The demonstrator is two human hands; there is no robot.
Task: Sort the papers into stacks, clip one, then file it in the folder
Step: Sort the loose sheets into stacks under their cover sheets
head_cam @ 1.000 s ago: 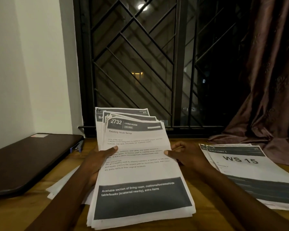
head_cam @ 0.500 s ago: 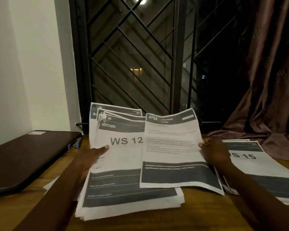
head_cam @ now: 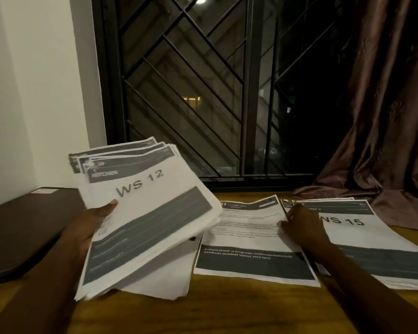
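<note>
My left hand (head_cam: 88, 226) grips a thick stack of papers (head_cam: 152, 213) by its left edge, thumb on top; the top sheet reads "WS 12" and the stack tilts up off the wooden table (head_cam: 203, 309). A single living-room sheet (head_cam: 251, 239) lies flat on the table to the right of that stack. My right hand (head_cam: 302, 226) rests on the right edge of this sheet, where it meets the "WS 15" stack (head_cam: 362, 239); whether the fingers pinch the sheet is hidden. A dark folder (head_cam: 22, 227) lies closed at the left.
More white sheets (head_cam: 169, 280) lie on the table under the lifted stack. A barred window (head_cam: 203, 92) stands behind the table, a brown curtain (head_cam: 384, 116) hangs at the right with its hem on the table, and a white wall is at the left.
My right hand carried the living-room sheet off the held stack and down to the right, onto the table beside the "WS 15" stack. The held stack now shows "WS 12" and tilts left.
</note>
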